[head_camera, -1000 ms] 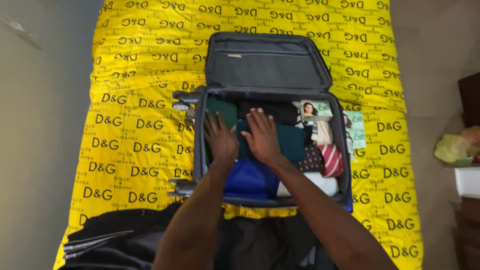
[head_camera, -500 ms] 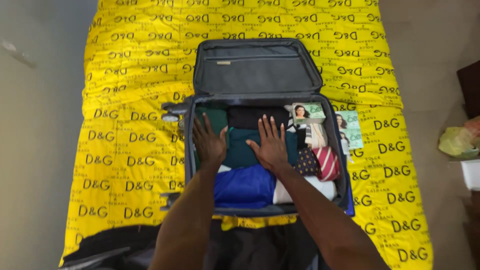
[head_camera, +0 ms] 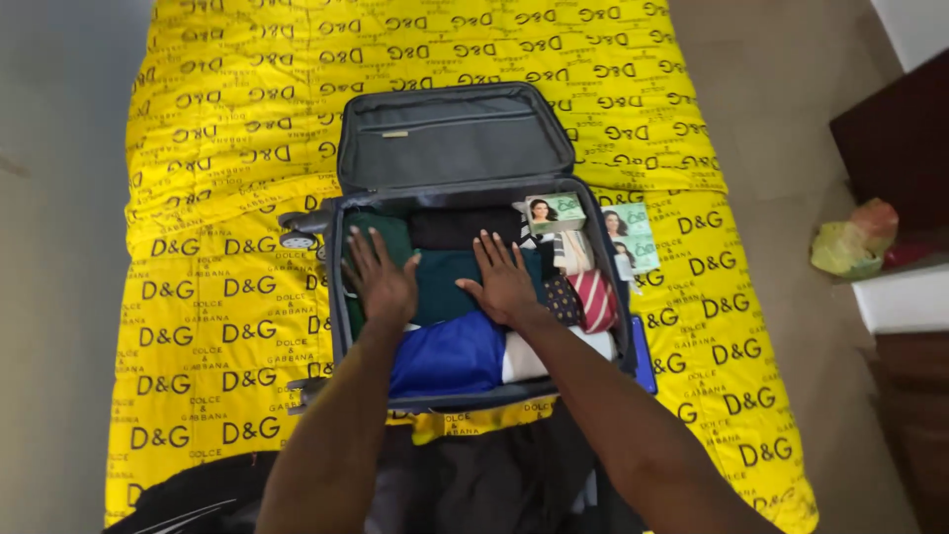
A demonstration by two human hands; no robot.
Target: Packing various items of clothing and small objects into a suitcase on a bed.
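Both my hands lie flat and open, left hand (head_camera: 381, 282) and right hand (head_camera: 504, 282), on the folded dark teal cloth (head_camera: 445, 285) in the open grey fabric suitcase (head_camera: 455, 138), mid-frame on the yellow printed bedspread (head_camera: 217, 297).

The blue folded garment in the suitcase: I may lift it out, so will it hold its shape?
Probably not: the blue folded garment looks like soft cloth, so it would likely sag and unfold. Likely light, and unlikely to slip.

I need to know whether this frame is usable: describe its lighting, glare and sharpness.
Head view: even, soft light, no glare; the yellow bedspread looks saturated. Both hands and the suitcase are sharp enough, without motion blur. Edges bow slightly from the wide lens; the dark cloth at the bottom shows little detail.
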